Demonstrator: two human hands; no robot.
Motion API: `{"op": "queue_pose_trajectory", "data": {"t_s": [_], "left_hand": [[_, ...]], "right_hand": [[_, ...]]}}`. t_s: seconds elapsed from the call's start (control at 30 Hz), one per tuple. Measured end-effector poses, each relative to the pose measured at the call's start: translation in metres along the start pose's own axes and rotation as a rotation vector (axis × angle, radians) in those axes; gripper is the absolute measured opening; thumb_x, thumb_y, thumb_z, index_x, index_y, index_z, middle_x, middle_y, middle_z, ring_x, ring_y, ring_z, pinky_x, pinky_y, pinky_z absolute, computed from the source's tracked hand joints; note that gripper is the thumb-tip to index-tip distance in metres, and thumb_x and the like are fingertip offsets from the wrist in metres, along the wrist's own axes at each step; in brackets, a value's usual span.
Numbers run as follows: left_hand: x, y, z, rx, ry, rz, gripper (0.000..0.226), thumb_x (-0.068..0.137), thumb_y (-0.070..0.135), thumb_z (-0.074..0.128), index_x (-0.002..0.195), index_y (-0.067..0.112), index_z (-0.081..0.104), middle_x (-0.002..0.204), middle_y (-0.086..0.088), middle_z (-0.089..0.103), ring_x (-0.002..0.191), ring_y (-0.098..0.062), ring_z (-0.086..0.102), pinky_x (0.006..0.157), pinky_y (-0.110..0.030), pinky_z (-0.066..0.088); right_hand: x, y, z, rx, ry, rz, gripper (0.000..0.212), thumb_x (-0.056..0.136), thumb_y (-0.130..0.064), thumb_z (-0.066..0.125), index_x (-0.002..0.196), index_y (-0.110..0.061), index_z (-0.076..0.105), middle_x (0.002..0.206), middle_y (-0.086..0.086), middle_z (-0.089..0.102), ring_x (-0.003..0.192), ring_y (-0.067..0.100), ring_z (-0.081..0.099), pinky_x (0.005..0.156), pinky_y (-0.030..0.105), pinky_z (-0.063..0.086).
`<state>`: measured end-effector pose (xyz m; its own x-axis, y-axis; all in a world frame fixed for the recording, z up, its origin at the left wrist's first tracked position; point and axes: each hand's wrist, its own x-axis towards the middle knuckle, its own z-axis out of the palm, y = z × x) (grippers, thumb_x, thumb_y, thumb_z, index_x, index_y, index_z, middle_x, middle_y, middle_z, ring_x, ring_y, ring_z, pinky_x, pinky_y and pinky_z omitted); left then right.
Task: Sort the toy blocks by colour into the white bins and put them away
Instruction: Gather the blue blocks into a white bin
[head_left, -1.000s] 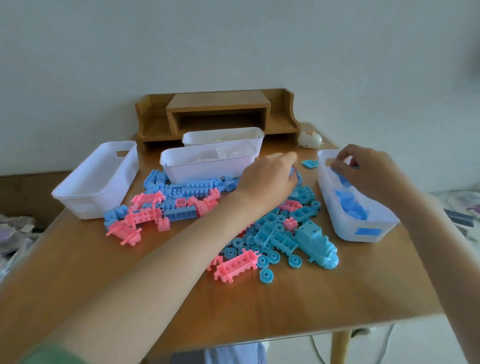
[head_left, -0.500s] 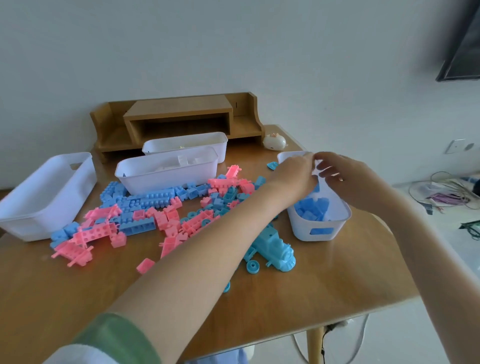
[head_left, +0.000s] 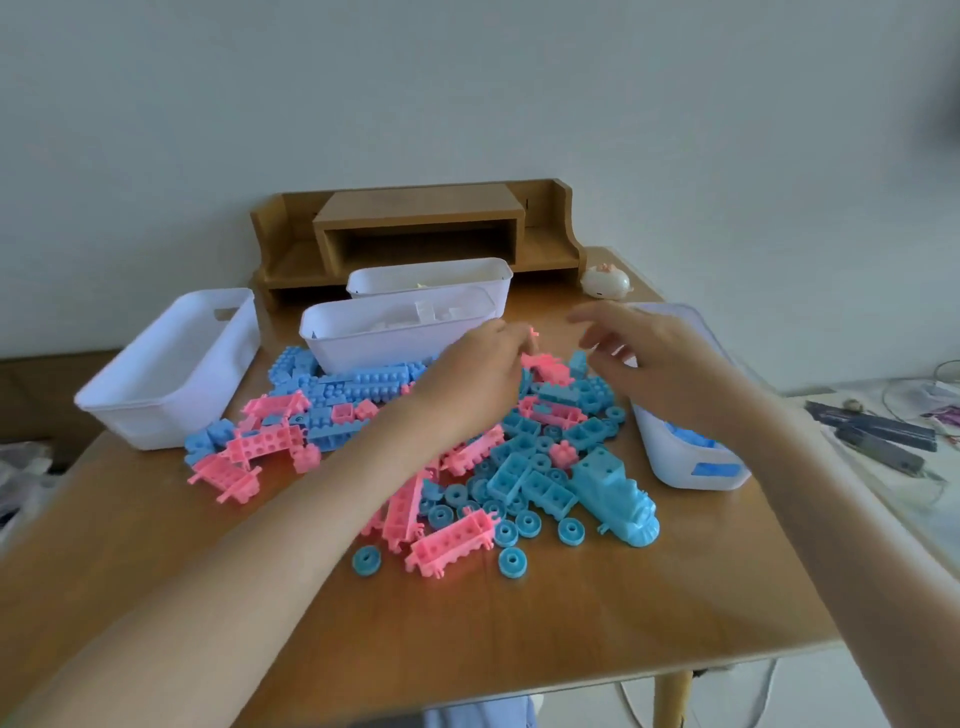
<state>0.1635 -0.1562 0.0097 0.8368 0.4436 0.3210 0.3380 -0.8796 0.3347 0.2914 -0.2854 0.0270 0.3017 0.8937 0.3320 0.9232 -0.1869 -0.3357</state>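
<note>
A small pink piece (head_left: 532, 332) looks pinched in the left hand (head_left: 480, 374); the right hand (head_left: 649, 358) is spread wide and empty. The mixed blocks (head_left: 524, 467) are piled mid-table. Blue is already kept in the right bin (head_left: 691, 467), so pink is probably best dropped in the far-left bin (head_left: 171, 374).

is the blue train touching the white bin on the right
Apart. The head view shows the blue train lying in front of and left of the right white bin, with a strip of bare table plainly visible between them.
</note>
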Motion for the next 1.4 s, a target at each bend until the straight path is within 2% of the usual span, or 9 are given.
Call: {"op": "queue_pose_trajectory", "data": {"t_s": [0.07, 0.17, 0.33, 0.47, 0.6, 0.77, 1.0, 1.13, 1.4], "left_hand": [[-0.019, -0.035, -0.014, 0.028, 0.025, -0.075, 0.022, 0.096, 0.008, 0.042, 0.108, 0.014, 0.06, 0.116, -0.002, 0.058, 0.101, -0.013, 0.053, 0.087, -0.026, 0.044], [-0.052, -0.088, -0.032, 0.119, 0.055, -0.182, 0.019, 0.092, 0.01, 0.05, 0.105, 0.016, 0.062, 0.11, 0.001, 0.059, 0.095, -0.01, 0.05, 0.08, -0.021, 0.039], [-0.093, -0.136, -0.041, 0.262, 0.102, -0.234, 0.02, 0.078, 0.013, 0.06, 0.097, 0.016, 0.063, 0.096, 0.0, 0.059, 0.093, -0.019, 0.054, 0.081, -0.028, 0.036], [-0.104, -0.145, -0.034, 0.408, 0.063, -0.158, 0.022, 0.082, 0.033, 0.054, 0.101, 0.024, 0.059, 0.1, 0.008, 0.055, 0.103, -0.016, 0.047, 0.089, -0.028, 0.023], [-0.096, -0.141, -0.03, 0.498, 0.018, -0.052, 0.035, 0.085, 0.046, 0.047, 0.111, 0.024, 0.056, 0.104, 0.006, 0.054, 0.105, -0.016, 0.044, 0.094, -0.032, 0.017], [-0.086, -0.135, -0.022, 0.531, 0.02, -0.03, 0.035, 0.087, 0.044, 0.047, 0.111, 0.019, 0.054, 0.105, 0.003, 0.056, 0.105, -0.019, 0.045, 0.096, -0.034, 0.016], [-0.091, -0.131, -0.015, 0.43, 0.089, -0.052, 0.026, 0.093, 0.038, 0.045, 0.113, 0.02, 0.046, 0.105, 0.006, 0.059, 0.102, -0.016, 0.046, 0.091, -0.029, 0.012], [-0.092, -0.129, -0.015, 0.377, 0.137, -0.101, 0.025, 0.09, 0.027, 0.054, 0.112, 0.02, 0.046, 0.098, 0.007, 0.054, 0.102, -0.018, 0.05, 0.088, -0.028, 0.012], [-0.094, -0.131, -0.012, 0.348, 0.179, -0.138, 0.009, 0.092, 0.016, 0.05, 0.101, 0.014, 0.049, 0.09, 0.003, 0.051, 0.091, -0.02, 0.052, 0.088, -0.031, 0.018]], "right_hand": [[0.01, -0.017, 0.013, -0.005, -0.098, -0.053, 0.037, 0.095, -0.013, 0.047, 0.13, -0.027, 0.046, 0.107, -0.011, 0.055, 0.094, 0.006, 0.054, 0.074, 0.006, 0.041], [0.028, -0.04, 0.035, -0.012, -0.211, -0.083, 0.037, 0.096, -0.011, 0.045, 0.13, -0.026, 0.048, 0.12, -0.004, 0.058, 0.1, 0.011, 0.057, 0.086, 0.02, 0.048], [0.063, -0.041, 0.075, -0.119, -0.355, 0.004, 0.046, 0.092, 0.0, 0.045, 0.13, -0.027, 0.051, 0.129, -0.001, 0.056, 0.097, 0.013, 0.059, 0.08, 0.024, 0.052], [0.076, -0.04, 0.093, -0.226, -0.416, 0.002, 0.037, 0.088, -0.002, 0.05, 0.12, -0.021, 0.058, 0.114, -0.001, 0.055, 0.097, 0.016, 0.056, 0.084, 0.029, 0.05], [0.081, -0.043, 0.094, -0.17, -0.451, -0.013, 0.029, 0.089, -0.004, 0.05, 0.113, -0.02, 0.057, 0.087, -0.01, 0.047, 0.076, 0.007, 0.05, 0.066, 0.016, 0.043], [0.078, -0.042, 0.085, 0.009, -0.58, -0.013, 0.024, 0.093, -0.016, 0.053, 0.109, -0.033, 0.055, 0.085, -0.013, 0.06, 0.078, 0.001, 0.058, 0.076, 0.017, 0.046], [0.077, -0.031, 0.08, -0.05, -0.337, 0.069, 0.029, 0.092, -0.007, 0.05, 0.114, -0.026, 0.056, 0.092, -0.01, 0.055, 0.078, 0.006, 0.053, 0.067, 0.017, 0.042], [0.074, -0.024, 0.081, -0.162, -0.408, 0.099, 0.029, 0.089, -0.014, 0.058, 0.116, -0.023, 0.053, 0.11, -0.006, 0.056, 0.086, 0.009, 0.049, 0.075, 0.021, 0.038], [0.072, -0.029, 0.094, -0.114, -0.418, 0.052, 0.028, 0.087, -0.017, 0.06, 0.113, -0.023, 0.05, 0.088, -0.003, 0.054, 0.074, 0.01, 0.048, 0.059, 0.019, 0.036]]}}
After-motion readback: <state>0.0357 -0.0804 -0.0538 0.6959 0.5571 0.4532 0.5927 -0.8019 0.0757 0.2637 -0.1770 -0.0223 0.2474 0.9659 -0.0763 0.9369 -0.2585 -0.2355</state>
